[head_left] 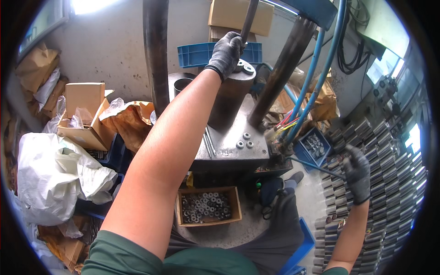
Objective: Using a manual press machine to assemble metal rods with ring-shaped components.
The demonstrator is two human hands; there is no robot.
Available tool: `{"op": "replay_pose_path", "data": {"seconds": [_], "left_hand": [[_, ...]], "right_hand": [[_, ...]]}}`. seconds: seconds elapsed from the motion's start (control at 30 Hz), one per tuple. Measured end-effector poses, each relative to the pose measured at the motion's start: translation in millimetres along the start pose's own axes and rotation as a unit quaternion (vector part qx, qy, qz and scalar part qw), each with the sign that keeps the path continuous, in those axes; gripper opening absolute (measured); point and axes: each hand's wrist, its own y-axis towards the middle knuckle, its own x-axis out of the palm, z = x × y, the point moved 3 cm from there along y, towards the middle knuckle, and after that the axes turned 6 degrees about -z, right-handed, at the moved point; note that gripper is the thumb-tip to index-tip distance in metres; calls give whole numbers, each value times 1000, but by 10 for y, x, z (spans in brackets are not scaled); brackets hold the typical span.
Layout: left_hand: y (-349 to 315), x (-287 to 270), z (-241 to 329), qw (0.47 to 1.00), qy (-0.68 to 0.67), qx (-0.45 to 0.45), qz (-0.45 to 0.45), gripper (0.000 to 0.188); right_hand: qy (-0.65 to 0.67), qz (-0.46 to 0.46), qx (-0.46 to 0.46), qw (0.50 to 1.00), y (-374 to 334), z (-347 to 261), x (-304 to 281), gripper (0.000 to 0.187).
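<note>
My left hand [227,52], in a dark grey knit glove, is raised over the press and wrapped around an upright dark metal rod [249,22]. Just below it, small metal rings [248,69] lie on top of a thick steel cylinder [233,98]. Out to the right is my right hand [357,174], gloved too and slightly blurred, its fingers apart and pointing up. The end of a thin blue lever [316,167] meets the palm side of this hand. Three small rings [246,140] rest on the steel press bed [224,153], with thin rods [209,142] to their left.
Under the bed stands a wooden box [208,223] of metal rings. Dark columns [284,68] and blue hoses [316,68] flank the press. To the right are a blue bin [313,146] of parts and stacked metal cylinders [385,183]. Cartons [82,105] and white sacking [50,169] crowd the left.
</note>
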Motion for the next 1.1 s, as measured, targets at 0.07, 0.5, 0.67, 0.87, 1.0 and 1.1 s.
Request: {"op": "replay_pose_path", "data": {"seconds": [0.07, 0.5, 0.67, 0.87, 1.0, 1.1], "left_hand": [[55, -13, -31, 1000, -7, -1, -2, 24], [-30, 30, 33, 998, -22, -53, -24, 23], [-8, 16, 4, 999, -35, -34, -20, 24], [-2, 42, -5, 997, -69, -31, -27, 24], [23, 19, -34, 996, -74, -37, -31, 25], [49, 7, -78, 995, -83, -24, -39, 25]], "right_hand": [[-83, -186, -44, 978, -497, -149, 92, 43], [-95, -304, 63, 946, -1163, -268, 300, 26], [-75, -243, 59, 965, -1102, -350, 241, 26], [-164, -382, 29, 909, -1271, -276, 360, 29], [-149, -365, 38, 918, -1223, -293, 337, 28], [-113, -321, 65, 938, -1128, -332, 258, 26]]}}
